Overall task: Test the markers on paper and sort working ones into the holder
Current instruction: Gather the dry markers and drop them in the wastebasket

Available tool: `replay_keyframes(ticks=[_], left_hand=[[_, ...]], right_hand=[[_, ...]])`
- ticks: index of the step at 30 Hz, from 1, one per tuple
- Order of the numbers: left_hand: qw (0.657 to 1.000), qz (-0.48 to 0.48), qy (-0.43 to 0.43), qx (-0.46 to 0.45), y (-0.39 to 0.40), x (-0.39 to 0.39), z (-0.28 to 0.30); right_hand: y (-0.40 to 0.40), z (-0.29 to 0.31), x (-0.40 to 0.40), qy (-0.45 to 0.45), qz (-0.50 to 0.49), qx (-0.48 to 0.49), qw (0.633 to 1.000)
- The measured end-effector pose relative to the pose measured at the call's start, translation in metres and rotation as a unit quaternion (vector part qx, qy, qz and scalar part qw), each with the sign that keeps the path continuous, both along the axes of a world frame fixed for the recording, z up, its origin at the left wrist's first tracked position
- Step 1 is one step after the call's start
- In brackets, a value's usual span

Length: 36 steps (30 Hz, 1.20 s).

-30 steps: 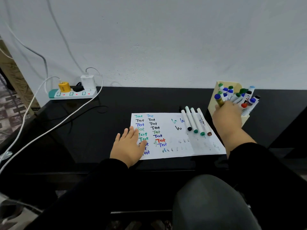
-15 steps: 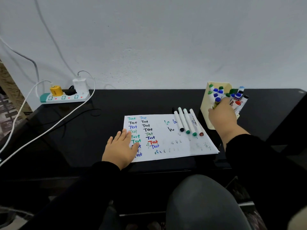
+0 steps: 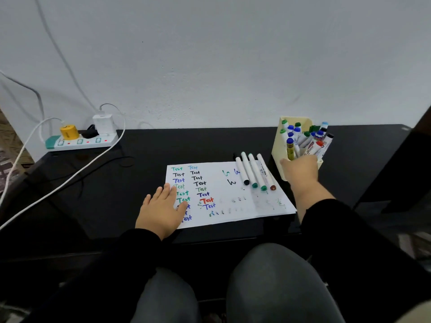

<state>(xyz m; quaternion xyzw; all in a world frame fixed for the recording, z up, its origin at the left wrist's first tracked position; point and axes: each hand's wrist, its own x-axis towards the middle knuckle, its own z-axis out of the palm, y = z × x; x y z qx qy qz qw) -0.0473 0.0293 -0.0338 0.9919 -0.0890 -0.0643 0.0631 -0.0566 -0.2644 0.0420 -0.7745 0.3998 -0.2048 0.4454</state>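
— Since a second ago our right hand point(image 3: 300, 171) hardly shifts: it stays at the front of the cream holder point(image 3: 278, 145), and the view has slid so everything sits a little further right. Our left hand point(image 3: 161, 210) keeps lying flat, fingers spread, on the near-left corner of the paper point(image 3: 233, 194).

— From the head view, can we tell what the right hand grips?

— Not fully. We see only its back. A yellow-barrelled marker with a blue cap point(image 3: 290, 149) rises just above the knuckles, so we judge we pinch it, but the fingers are hidden.

— Where do the markers lie relative to that hand?

— The crowd of capped markers point(image 3: 310, 138) stands in the holder, directly beyond and above the hand, long axes upright and leaning away to the right. Four more markers point(image 3: 255, 172) lie side by side on the paper, just left of the right wrist, caps toward us, axes running away from us.

— So the right hand is nearer to both?

— Yes; the left is well apart, pinning the sheet. The packed neighbours are what we could snag. A power strip point(image 3: 81, 141) and white cable point(image 3: 70, 178) sit far left on the black desk point(image 3: 186, 145).
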Motion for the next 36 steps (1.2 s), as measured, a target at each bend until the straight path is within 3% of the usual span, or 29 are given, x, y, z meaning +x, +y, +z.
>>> replay_keyframes(ticks=[3, 7, 14, 23, 26, 32, 36], left_hand=[[1.000, -0.002, 0.001, 0.001, 0.000, -0.001, 0.000], [1.000, -0.005, 0.002, -0.004, 0.000, -0.002, 0.000], [1.000, -0.009, -0.011, 0.001, 0.000, -0.002, -0.001], [1.000, 0.002, -0.010, -0.007, -0.001, 0.001, -0.003], [1.000, 0.004, -0.007, -0.006, 0.000, 0.001, -0.002], [1.000, -0.001, -0.019, -0.002, 0.000, -0.001, -0.002], [1.000, -0.005, -0.019, -0.009, 0.001, -0.004, -0.001]], right_hand=[[0.012, -0.006, -0.007, 0.047, 0.038, -0.003, 0.998], [0.027, -0.002, -0.005, 0.141, 0.155, -0.089, 0.974], [0.044, -0.006, 0.034, 0.326, 0.250, -0.296, 0.862], [0.050, -0.021, 0.071, 0.395, 0.216, -0.260, 0.854], [0.052, -0.010, 0.069, 0.428, 0.256, -0.261, 0.827], [0.060, -0.005, 0.061, 0.456, 0.377, -0.346, 0.728], [0.067, 0.000, 0.047, 0.477, 0.366, -0.346, 0.720]])
